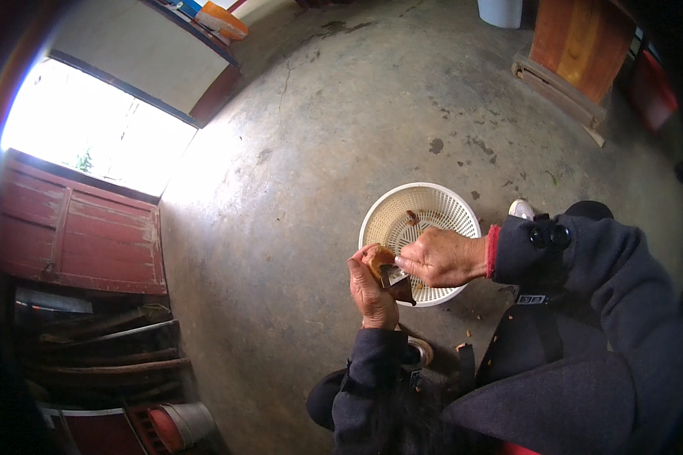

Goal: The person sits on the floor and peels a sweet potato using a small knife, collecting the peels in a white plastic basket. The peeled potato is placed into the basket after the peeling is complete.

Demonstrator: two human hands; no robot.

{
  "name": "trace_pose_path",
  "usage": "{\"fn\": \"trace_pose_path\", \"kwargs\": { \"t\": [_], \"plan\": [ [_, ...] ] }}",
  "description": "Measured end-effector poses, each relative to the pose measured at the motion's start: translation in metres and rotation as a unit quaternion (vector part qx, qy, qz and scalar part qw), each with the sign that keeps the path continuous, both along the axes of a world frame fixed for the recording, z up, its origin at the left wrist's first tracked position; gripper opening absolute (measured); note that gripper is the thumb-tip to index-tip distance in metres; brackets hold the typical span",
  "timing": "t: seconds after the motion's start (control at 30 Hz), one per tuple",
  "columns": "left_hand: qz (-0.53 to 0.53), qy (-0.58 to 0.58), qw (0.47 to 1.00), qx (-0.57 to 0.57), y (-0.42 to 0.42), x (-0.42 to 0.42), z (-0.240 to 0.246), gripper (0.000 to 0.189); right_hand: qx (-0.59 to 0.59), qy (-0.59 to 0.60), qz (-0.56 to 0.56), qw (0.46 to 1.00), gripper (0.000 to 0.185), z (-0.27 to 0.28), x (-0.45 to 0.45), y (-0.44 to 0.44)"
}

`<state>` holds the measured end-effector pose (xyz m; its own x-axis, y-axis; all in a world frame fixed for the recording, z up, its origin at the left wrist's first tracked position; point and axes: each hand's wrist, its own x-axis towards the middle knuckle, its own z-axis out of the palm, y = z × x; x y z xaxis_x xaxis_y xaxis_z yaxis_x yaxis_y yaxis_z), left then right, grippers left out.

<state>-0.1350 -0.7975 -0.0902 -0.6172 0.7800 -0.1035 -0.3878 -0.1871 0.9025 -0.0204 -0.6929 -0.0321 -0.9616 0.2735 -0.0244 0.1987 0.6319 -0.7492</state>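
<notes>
My left hand point(373, 293) holds a brownish-orange piece of produce point(380, 259), perhaps a root or squash, with darker skin at its lower end. My right hand point(441, 257) is closed on a small metal blade tool point(395, 276), whose flat shiny part lies against the piece; its handle is hidden by the fingers. Both hands are over the near left part of a round white plastic colander basket point(421, 189) on the floor. Inside the basket lie a brown scrap point(412, 218) and several small orange bits.
Small orange crumbs point(468, 333) lie on the concrete floor point(296, 187) near my shoes. A wooden cabinet point(580, 45) and a pale bucket point(500, 12) stand at upper right. Along the left are a worn red door panel point(102, 227), stacked wood and a bucket point(188, 424).
</notes>
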Motion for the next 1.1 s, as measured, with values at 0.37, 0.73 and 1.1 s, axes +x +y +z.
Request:
{"fn": "trace_pose_path", "kwargs": {
  "t": [0.37,0.73,1.1],
  "plan": [
    [0.071,-0.088,0.989,-0.091,-0.004,-0.02,0.012,0.042,0.271,-0.002,0.071,0.96,0.02,-0.028,0.003,0.007],
    [0.046,-0.095,0.994,-0.015,0.011,-0.018,0.006,0.041,0.196,0.081,0.064,0.975,0.023,-0.006,-0.018,0.016],
    [-0.029,-0.074,0.996,-0.032,0.007,-0.022,0.018,0.04,0.322,-0.055,0.094,0.94,0.017,-0.001,0.0,0.054]
  ]
}}
